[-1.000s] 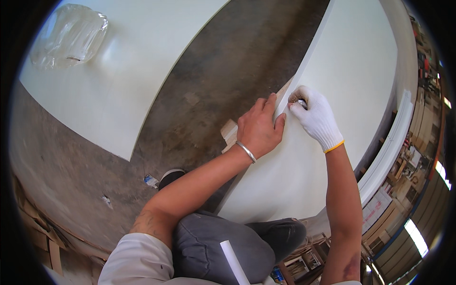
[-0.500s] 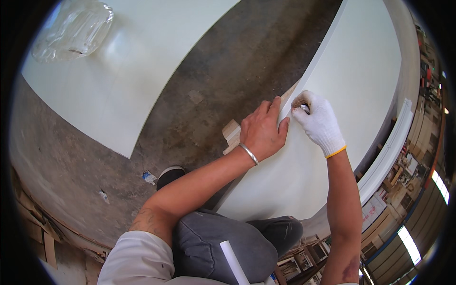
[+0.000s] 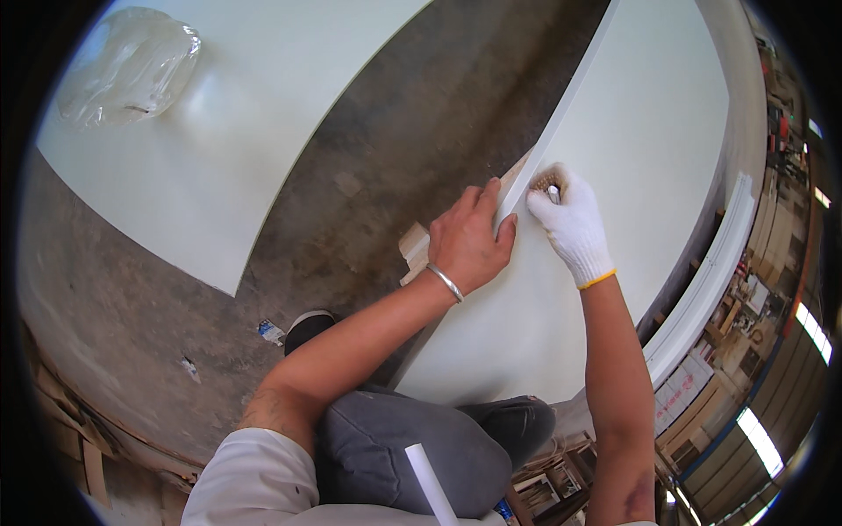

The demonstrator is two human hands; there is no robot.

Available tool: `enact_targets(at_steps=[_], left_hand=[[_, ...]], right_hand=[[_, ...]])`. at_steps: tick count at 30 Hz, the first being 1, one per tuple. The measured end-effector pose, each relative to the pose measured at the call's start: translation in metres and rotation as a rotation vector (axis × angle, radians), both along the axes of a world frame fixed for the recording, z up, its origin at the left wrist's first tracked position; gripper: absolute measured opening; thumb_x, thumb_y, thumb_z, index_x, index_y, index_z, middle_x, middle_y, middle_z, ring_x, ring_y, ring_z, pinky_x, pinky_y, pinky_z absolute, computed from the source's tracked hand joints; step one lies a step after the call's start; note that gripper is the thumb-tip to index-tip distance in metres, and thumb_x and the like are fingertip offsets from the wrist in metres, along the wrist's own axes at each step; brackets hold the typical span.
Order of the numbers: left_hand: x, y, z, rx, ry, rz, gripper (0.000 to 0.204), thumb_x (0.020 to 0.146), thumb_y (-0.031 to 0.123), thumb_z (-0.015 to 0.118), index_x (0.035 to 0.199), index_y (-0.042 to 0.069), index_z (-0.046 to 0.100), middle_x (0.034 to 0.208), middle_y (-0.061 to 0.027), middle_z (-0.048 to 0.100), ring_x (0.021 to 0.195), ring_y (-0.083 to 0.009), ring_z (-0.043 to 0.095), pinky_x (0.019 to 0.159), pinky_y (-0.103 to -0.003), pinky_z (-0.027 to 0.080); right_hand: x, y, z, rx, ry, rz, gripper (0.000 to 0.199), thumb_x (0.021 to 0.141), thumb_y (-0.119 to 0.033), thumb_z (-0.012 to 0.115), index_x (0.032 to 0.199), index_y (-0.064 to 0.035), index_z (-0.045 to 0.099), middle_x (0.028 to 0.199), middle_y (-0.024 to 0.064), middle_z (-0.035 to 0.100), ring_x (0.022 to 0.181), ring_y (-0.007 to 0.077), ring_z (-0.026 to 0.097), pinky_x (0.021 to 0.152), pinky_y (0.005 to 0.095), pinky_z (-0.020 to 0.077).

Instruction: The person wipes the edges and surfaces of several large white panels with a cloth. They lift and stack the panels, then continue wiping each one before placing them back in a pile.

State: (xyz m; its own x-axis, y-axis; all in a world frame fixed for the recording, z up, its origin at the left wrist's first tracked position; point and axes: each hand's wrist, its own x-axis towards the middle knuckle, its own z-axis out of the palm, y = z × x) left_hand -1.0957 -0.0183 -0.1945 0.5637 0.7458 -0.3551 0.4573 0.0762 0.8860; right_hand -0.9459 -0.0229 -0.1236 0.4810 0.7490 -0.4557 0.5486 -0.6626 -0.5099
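Observation:
My left hand (image 3: 469, 238), bare and with a silver bangle at its wrist, straddles the raised edge of a large white panel (image 3: 640, 131). Its fingers lie over the outer side, and the thumb is on the panel's side. Just to the right, my right hand (image 3: 570, 215) wears a white knit glove with a yellow cuff. Its fingers are curled round a small silvery piece (image 3: 553, 193), close beside the same edge. Most of that piece is hidden in the glove, so its kind does not show.
A second white panel (image 3: 263, 96) lies to the left, bearing a crumpled clear plastic bag (image 3: 132, 70). Between the panels is dark concrete floor (image 3: 386, 131). A wood block (image 3: 414, 250) pokes out beneath the near panel. Long white strips (image 3: 702, 289) and timber line the right side.
The view has shifted slightly, so hands and panel sit a little further left. My gloved hand has turned slightly, and the silvery piece shows more upright. My left hand stays on the edge.

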Motion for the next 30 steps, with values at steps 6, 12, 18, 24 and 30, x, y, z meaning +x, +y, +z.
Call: enact_targets(at_steps=[6,12,18,24,30], left_hand=[[-0.001,-0.001,-0.003,0.006,-0.028,0.008,0.056,0.094,0.029,0.065,0.143,0.002,0.055,0.123,-0.0143,0.063,0.106,-0.0355,0.066,0.087,-0.048,0.051],[-0.001,-0.002,-0.003,-0.004,-0.032,0.005,0.057,0.094,0.028,0.065,0.143,0.001,0.054,0.122,-0.0141,0.063,0.106,-0.0352,0.066,0.087,-0.048,0.051],[-0.001,-0.001,-0.002,-0.009,-0.026,-0.010,0.058,0.094,0.027,0.066,0.144,0.001,0.053,0.124,-0.0144,0.063,0.108,-0.0349,0.065,0.088,-0.047,0.051],[-0.004,-0.001,-0.002,0.013,-0.017,-0.030,0.062,0.091,0.025,0.068,0.145,0.002,0.052,0.127,-0.0143,0.061,0.112,-0.0349,0.065,0.091,-0.046,0.052],[-0.007,0.003,-0.003,-0.078,-0.070,-0.034,0.064,0.088,0.021,0.070,0.147,0.003,0.052,0.132,-0.0152,0.061,0.117,-0.0359,0.064,0.097,-0.044,0.052]], right_hand=[[0.009,-0.007,0.005,-0.143,0.012,0.042,0.015,0.087,-0.012,0.067,0.091,0.0018,0.064,0.077,0.0076,0.062,0.072,0.0120,0.053,0.069,0.0296,0.0477],[0.005,-0.001,0.006,-0.156,0.036,0.069,0.015,0.087,-0.013,0.066,0.091,0.0014,0.065,0.077,0.0086,0.061,0.070,0.0137,0.053,0.067,0.0308,0.0474],[0.004,0.002,0.007,-0.134,-0.028,0.150,0.019,0.085,-0.013,0.063,0.095,0.0027,0.065,0.079,0.0179,0.065,0.065,0.0252,0.060,0.064,0.0371,0.0504],[-0.008,0.005,0.004,-0.143,-0.082,0.202,0.019,0.085,-0.012,0.064,0.097,0.0023,0.065,0.085,0.0225,0.067,0.075,0.0347,0.066,0.071,0.0411,0.0527],[-0.011,-0.020,-0.001,0.035,0.108,-0.068,0.015,0.090,-0.014,0.066,0.095,0.0002,0.063,0.082,0.0132,0.066,0.071,0.0240,0.060,0.070,0.0381,0.0512]])
